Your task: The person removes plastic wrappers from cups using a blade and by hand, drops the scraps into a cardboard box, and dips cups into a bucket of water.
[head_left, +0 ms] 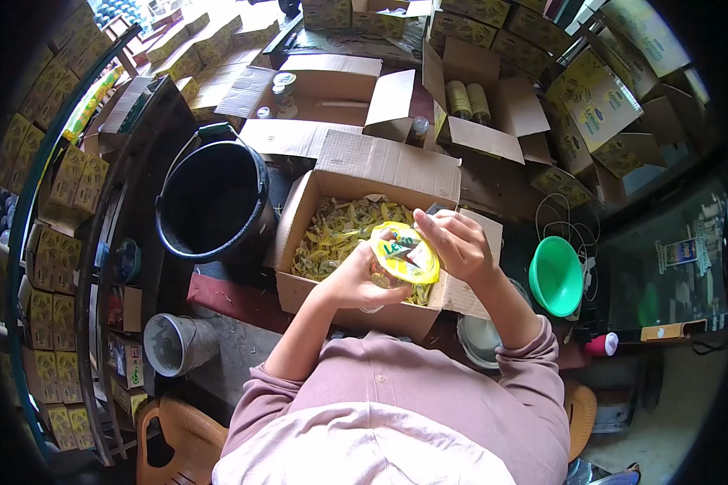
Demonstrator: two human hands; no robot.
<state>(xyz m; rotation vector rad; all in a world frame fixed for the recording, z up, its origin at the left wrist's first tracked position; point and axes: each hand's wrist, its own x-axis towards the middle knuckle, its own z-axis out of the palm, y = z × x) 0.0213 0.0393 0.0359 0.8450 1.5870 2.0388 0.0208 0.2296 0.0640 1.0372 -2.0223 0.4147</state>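
Observation:
Over the open carton in front of me, my left hand (352, 276) is wrapped round a clear bottle with a yellow label (407, 257). Green lettering starting "Lem" shows on the label, which faces up toward me. Close beside the label's right edge is my right hand (459, 246), its thumb and fingers pinched together. A small dark piece shows at its fingertips, too unclear to name. Below both hands, the cardboard carton (396, 164) holds a heap of yellow printed labels (336, 230).
A black bucket (166, 214) stands left of the carton, a grey bucket (166, 347) lower down. To the right is a green bowl (556, 276). Behind are an open box with several jars (283, 93) and another with two yellow-labelled bottles (469, 101). Stacked lemon cartons (594, 105) rise at right.

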